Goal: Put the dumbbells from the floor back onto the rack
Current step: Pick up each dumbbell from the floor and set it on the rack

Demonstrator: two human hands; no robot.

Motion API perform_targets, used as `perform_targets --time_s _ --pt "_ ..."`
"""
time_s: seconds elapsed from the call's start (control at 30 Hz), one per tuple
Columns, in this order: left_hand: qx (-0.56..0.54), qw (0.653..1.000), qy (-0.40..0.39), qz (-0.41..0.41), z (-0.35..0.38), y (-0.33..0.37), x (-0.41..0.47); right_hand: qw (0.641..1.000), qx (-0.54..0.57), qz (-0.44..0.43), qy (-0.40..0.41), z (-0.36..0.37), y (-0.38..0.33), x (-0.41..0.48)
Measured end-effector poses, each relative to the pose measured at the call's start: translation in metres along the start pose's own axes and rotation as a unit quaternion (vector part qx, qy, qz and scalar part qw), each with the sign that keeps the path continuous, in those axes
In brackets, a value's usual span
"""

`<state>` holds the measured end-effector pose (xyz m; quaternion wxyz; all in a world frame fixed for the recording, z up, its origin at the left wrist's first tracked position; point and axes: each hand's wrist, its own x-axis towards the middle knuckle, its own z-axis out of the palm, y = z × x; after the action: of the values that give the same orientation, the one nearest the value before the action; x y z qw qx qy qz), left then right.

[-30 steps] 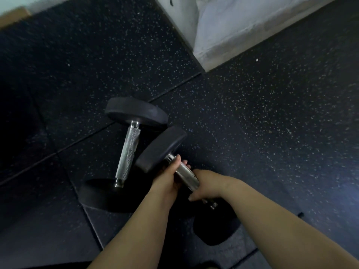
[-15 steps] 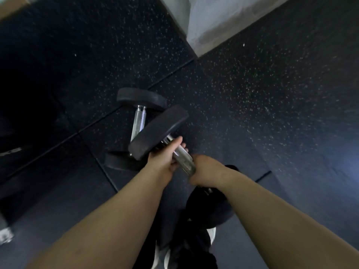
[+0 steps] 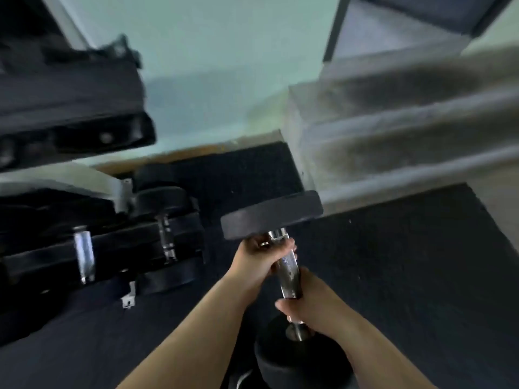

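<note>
Blurred rack (image 3: 119,195) leftward; left hand (image 3: 259,261), right hand (image 3: 310,301) tight round half-hidden dumbbell (image 3: 271,214) handle.

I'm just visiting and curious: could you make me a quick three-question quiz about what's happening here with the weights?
1. True or false: only one hand grips the dumbbell.
2. Seen from the head camera, the rack lies on which side of the held dumbbell? A) left B) right C) directly beneath it
3. Fill in: up and to the right of the dumbbell rise grey ____.

Key: 1 false, the left hand and right hand both grip its handle. 2 A. 3 stairs.
</note>
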<state>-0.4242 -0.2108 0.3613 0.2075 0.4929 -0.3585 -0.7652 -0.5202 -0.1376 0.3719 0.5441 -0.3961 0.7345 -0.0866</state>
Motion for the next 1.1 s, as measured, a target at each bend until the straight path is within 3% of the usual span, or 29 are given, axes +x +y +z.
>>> perform_targets --time_s 0.17,0.43,0.6,0.83,1.1 --pt "-0.076 0.992 0.066 0.075 -0.049 0.056 -0.063 0.993 -0.082 -0.085 -0.018 0.015 -0.086 -0.026" --pt "-0.179 0.965 0.167 0.098 -0.182 0.063 -0.116 0.962 -0.177 -0.158 -0.136 0.110 -0.188 -0.013" --pt "-0.200 0.957 0.195 0.084 -0.299 0.080 -0.115 0.958 -0.182 -0.155 -0.158 0.190 -0.271 0.021" --pt "-0.165 0.953 0.225 0.120 -0.463 0.160 -0.112 0.961 -0.165 -0.157 -0.158 0.280 -0.421 0.076" --pt "-0.169 0.923 0.292 0.188 -0.554 0.228 -0.123 0.940 -0.158 -0.218 -0.208 0.314 -0.535 0.095"
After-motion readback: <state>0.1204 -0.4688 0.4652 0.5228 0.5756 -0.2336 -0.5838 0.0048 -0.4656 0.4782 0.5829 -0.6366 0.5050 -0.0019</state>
